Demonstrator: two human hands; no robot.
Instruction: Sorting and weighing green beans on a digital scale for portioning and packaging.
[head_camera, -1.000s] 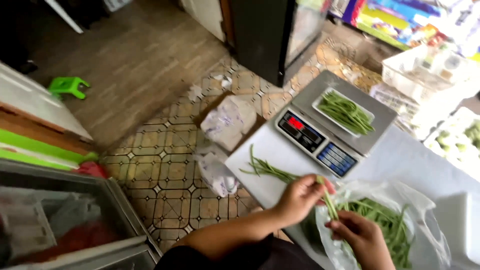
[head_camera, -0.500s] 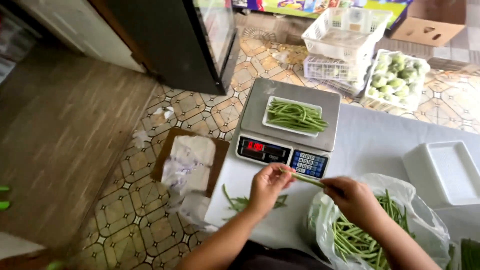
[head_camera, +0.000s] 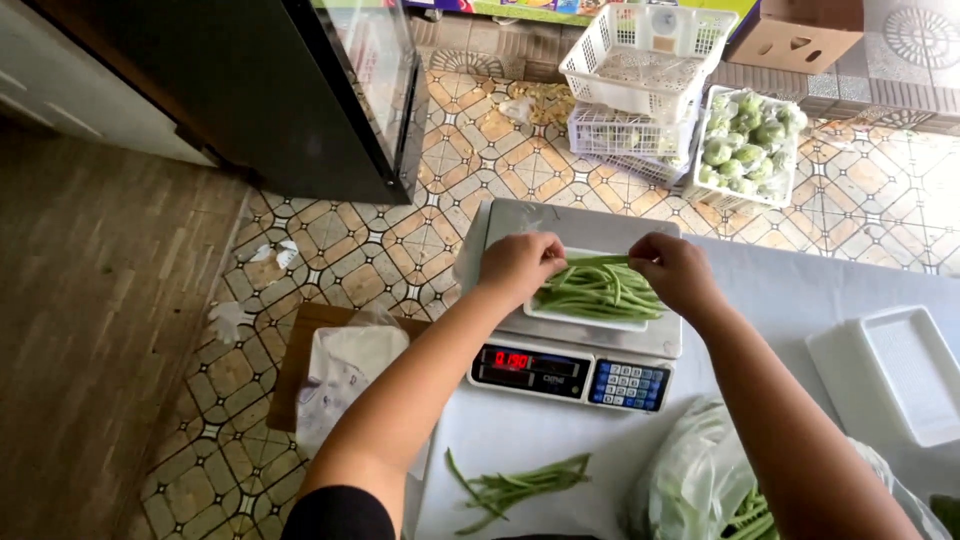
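Patterned floor tiles (head_camera: 440, 230) run under a white table (head_camera: 800, 290), and we're looking straight down at it. Nearest the camera, a small bunch of loose green beans (head_camera: 515, 487) lies on the table, and to its right a clear plastic bag (head_camera: 700, 480) with more beans inside. Just beyond them sits the digital scale (head_camera: 565, 372), red display glowing on the left, blue keypad to its right. On its platform is a white tray of green beans (head_camera: 600, 292), long axis running left to right, straight across between the two hands. Left hand (head_camera: 520, 265) is curled at the tray's left end, fingers pinching the bean tips; right hand (head_camera: 675, 270) is closed on the right end of the same bundle. Both sit about equally close, one at each end. Off to the right, empty white foam trays (head_camera: 905, 370) are stacked. Further out on the floor: white plastic baskets (head_camera: 640, 60) stacked, a crate of wrapped green vegetables (head_camera: 750, 145), a brown cardboard box (head_camera: 800, 30), and a dark glass-door fridge (head_camera: 330, 90) at left.
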